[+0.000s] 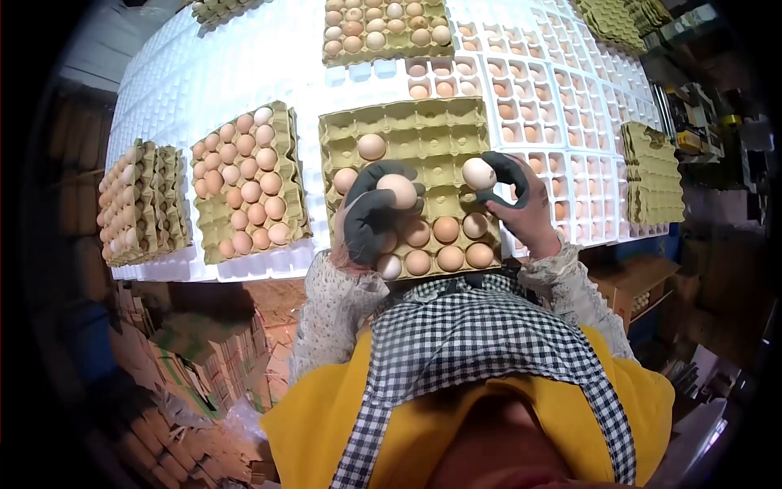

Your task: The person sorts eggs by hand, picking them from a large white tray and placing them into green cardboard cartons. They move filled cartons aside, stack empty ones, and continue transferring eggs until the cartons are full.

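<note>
My left hand (366, 222), in a dark glove, is closed around a pale brown egg (397, 191) above the near pulp egg tray (407, 122). Between the thumb and fingers of my right hand (521, 204), over the tray's right edge, is a lighter egg (477, 173) with a dark mark on one side. Several eggs (446, 229) rest in the tray's front rows. One more egg (371, 147) sits toward the back left, and another lies beside my left hand. Part of the tray is hidden under my hands.
White plastic trays (533, 81) with eggs in their cells cover the right side. Pulp trays of eggs (248, 179) stand to the left and at the back (387, 28). Pulp trays (652, 175) are stacked at far right. Flattened cardboard (216, 359) is below the table.
</note>
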A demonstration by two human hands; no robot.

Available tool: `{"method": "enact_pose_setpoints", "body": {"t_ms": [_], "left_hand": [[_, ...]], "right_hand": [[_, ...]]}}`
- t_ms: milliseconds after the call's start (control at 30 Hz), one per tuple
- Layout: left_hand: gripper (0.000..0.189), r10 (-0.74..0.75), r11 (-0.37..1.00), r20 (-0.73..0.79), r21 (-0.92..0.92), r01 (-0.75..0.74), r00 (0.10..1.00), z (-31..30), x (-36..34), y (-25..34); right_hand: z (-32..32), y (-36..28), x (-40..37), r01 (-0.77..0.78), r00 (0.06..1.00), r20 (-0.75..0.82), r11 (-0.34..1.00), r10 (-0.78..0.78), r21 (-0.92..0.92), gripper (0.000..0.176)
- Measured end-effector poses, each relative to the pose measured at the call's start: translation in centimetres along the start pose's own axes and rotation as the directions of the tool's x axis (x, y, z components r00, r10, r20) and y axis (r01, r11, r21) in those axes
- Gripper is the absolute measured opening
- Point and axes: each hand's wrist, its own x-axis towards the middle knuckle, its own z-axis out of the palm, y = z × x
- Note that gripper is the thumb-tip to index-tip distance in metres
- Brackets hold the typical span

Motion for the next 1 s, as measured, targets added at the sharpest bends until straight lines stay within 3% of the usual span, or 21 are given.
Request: {"method": "enact_pose_setpoints", "body": {"t_ms": [33,100,167,233,300,333,433,467,567,600,633,700,833,900,1000], "left_hand": [[0.043,-0.015,0.998,0.016,-0.059,0.016,1.0,-0.4,-0.1,-0.5],[0.045,-0.046,0.983,0.048,-0.175,0.054,0.998,-1.0,-0.3,-1.3],[0.044,-0.1,0.972,0.002,-0.213,0.098,0.995,-0.4,-0.8,-1.8],[0.042,-0.122,0.986,0.004,-0.11,0.121,0.993,-0.1,-0.8,-1.7],[0.041,-0.128,0.991,0.004,-0.029,0.128,0.992,0.3,-0.6,-1.9],[0.042,-0.117,0.991,-0.009,-0.073,0.116,0.993,0.4,-0.5,-2.3],[0.042,-0.086,0.996,-0.028,-0.043,0.084,0.996,1.1,-0.3,-2.3],[0.043,-0.054,0.998,-0.055,-0.032,0.052,0.997,1.7,-0.6,-2.1],[0.042,0.005,0.999,-0.141,-0.041,-0.01,0.99,2.3,-0.7,-2.6],[0.043,0.016,0.998,-0.17,-0.063,-0.027,0.985,2.8,-0.7,-2.8],[0.043,0.011,1.0,-0.19,-0.026,-0.016,0.982,3.1,-0.7,-2.9],[0.044,0.006,0.999,-0.234,0.036,0.003,0.972,3.5,-0.7,-2.9],[0.046,0.147,0.989,-0.293,0.053,-0.138,0.945,5.9,-2.1,-1.9],[0.047,0.196,0.979,-0.357,0.015,-0.205,0.913,6.6,-3.8,-1.4],[0.05,0.232,0.966,-0.34,-0.028,-0.257,0.911,5.7,-6.0,-2.1]], "right_hand": [[-0.2,0.0,0.1,-0.144,0.989,0.051,0.959,0.135,0.243,0.052],[-0.9,0.1,0.6,-0.401,0.914,0.233,0.653,0.332,0.642,0.05],[-1.2,1.3,0.5,-0.402,0.912,0.334,0.354,0.239,0.844,0.049],[-1.0,1.3,0.4,-0.366,0.924,0.279,0.392,0.261,0.844,0.046],[-1.0,0.7,0.4,-0.422,0.876,0.3,0.3,0.379,0.855,0.045],[-1.3,0.5,0.7,-0.448,0.847,0.317,0.254,0.426,0.857,0.044],[-2.2,4.3,0.9,-0.472,0.877,0.454,0.105,0.155,0.875,0.046],[-2.6,5.3,1.1,-0.526,0.844,0.517,0.031,0.144,0.85,0.048],[-4.2,2.9,2.2,-0.501,0.865,0.472,0.229,0.171,0.835,0.052],[-4.7,2.5,3.0,-0.407,0.901,0.427,0.479,0.074,0.778,0.059],[-5.0,2.3,4.0,-0.443,0.893,0.434,0.398,0.119,0.803,0.059],[-5.0,3.5,7.5,-0.459,0.888,0.432,0.371,0.159,0.807,0.053],[-3.1,7.4,17.2,-0.368,0.93,0.273,0.635,0.247,0.68,0.041],[-0.6,9.9,22.6,-0.32,0.941,0.294,0.712,0.165,0.625,0.038],[3.2,11.1,29.3,-0.275,0.951,0.276,0.779,0.136,0.563,0.041]]}}
